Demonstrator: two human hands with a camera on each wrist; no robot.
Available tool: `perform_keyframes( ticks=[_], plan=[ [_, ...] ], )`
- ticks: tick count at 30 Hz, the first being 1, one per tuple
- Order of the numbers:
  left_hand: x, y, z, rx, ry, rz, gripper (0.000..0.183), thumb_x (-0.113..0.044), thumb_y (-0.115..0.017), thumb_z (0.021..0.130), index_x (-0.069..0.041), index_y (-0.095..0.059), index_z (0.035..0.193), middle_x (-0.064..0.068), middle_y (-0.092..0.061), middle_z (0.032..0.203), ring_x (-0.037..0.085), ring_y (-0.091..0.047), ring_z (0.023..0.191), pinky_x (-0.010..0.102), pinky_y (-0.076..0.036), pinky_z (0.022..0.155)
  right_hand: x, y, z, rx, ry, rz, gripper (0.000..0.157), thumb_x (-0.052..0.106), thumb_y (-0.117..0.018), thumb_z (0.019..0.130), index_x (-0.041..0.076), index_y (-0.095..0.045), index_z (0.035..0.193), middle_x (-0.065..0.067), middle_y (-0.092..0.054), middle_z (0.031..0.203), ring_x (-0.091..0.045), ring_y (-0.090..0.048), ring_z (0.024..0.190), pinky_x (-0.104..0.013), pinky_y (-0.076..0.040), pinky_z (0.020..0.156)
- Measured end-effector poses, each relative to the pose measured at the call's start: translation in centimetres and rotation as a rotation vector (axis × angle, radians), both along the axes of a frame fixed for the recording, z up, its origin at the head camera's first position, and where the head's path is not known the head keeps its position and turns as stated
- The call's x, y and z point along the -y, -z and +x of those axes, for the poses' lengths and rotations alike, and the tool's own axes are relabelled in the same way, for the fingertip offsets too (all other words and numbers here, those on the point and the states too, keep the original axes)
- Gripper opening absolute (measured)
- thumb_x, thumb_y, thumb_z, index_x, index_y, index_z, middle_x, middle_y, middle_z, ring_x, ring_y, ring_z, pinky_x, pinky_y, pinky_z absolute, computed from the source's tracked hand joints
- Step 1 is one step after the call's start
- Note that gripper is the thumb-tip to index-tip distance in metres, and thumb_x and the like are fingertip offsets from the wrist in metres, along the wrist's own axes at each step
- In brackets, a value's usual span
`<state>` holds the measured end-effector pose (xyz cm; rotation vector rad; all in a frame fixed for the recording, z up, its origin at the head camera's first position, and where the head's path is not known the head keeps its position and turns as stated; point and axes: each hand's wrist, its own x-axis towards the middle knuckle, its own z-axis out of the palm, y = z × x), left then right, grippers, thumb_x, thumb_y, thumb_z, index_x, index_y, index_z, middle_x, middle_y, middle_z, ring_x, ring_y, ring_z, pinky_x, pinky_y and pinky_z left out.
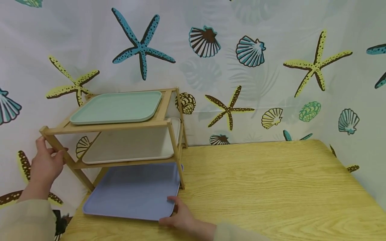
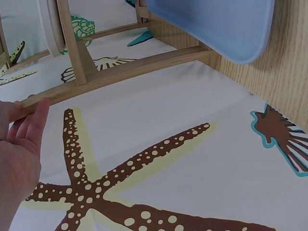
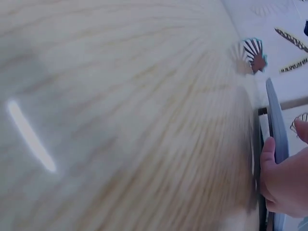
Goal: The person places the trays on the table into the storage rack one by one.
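Note:
A three-tier wooden rack [image 1: 108, 128] stands at the left of the table. My left hand [image 1: 46, 164] grips its front left post; the left wrist view shows the fingers curled on that wooden post [image 2: 120, 72]. Low in the rack lies a blue tray [image 1: 135, 190], its near part sticking out past the front legs. My right hand [image 1: 182, 216] pinches the blue tray at its near right corner, thumb and fingers on the edge. A mint green tray [image 1: 117, 107] sits on the top tier, and a white tray [image 1: 129, 144] on the middle one.
The wood-grain table [image 1: 256, 184] stretches to the right of the rack. A white cloth [image 1: 271, 20] printed with starfish and shells hangs behind and along the sides. Something dark [image 1: 61, 222] shows beside the table's left edge.

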<state>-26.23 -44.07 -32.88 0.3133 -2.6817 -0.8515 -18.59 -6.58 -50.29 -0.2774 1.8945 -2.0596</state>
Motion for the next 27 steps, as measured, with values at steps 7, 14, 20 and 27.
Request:
perform_keyframes(
  ticks=[7,14,20,27],
  plan=[
    [0.1,0.0,0.0,-0.003,0.001,-0.010,0.062,-0.012,-0.033,0.101,-0.010,0.006,0.149,0.045,-0.039,0.132,0.054,-0.058,0.101,0.055,-0.046,0.072,-0.4,0.7,-0.1,-0.142,0.012,0.020,0.064,-0.020,-0.071,0.069,-0.005,-0.046,0.127,-0.012,-0.061,0.087,-0.021,-0.065,0.072,-0.022,-0.051,0.061],
    [0.1,0.0,0.1,-0.019,0.017,-0.018,0.061,-0.011,-0.033,0.102,-0.009,0.006,0.149,0.046,-0.039,0.130,0.055,-0.058,0.101,0.055,-0.046,0.071,-0.7,1.4,-1.3,-0.300,0.155,0.098,0.046,-0.017,-0.070,0.071,-0.005,-0.055,0.113,-0.009,-0.062,0.078,-0.008,-0.058,0.066,-0.019,-0.048,0.059],
    [0.0,0.0,0.1,-0.012,0.015,-0.014,0.061,-0.013,-0.033,0.102,-0.010,0.007,0.149,0.045,-0.039,0.132,0.054,-0.058,0.102,0.055,-0.045,0.071,-1.1,1.3,-2.3,-0.345,0.257,0.171,0.032,-0.014,-0.073,0.075,-0.003,-0.061,0.102,-0.008,-0.061,0.086,-0.013,-0.059,0.072,-0.021,-0.049,0.063],
    [0.1,0.0,0.0,-0.002,-0.015,-0.004,0.060,-0.013,-0.033,0.102,-0.010,0.004,0.148,0.045,-0.038,0.133,0.055,-0.056,0.104,0.056,-0.045,0.073,-0.8,1.1,-2.8,-0.381,0.306,0.188,0.016,-0.009,-0.072,0.077,-0.003,-0.063,0.089,-0.007,-0.063,0.082,-0.017,-0.061,0.076,-0.023,-0.048,0.067]
  ],
)
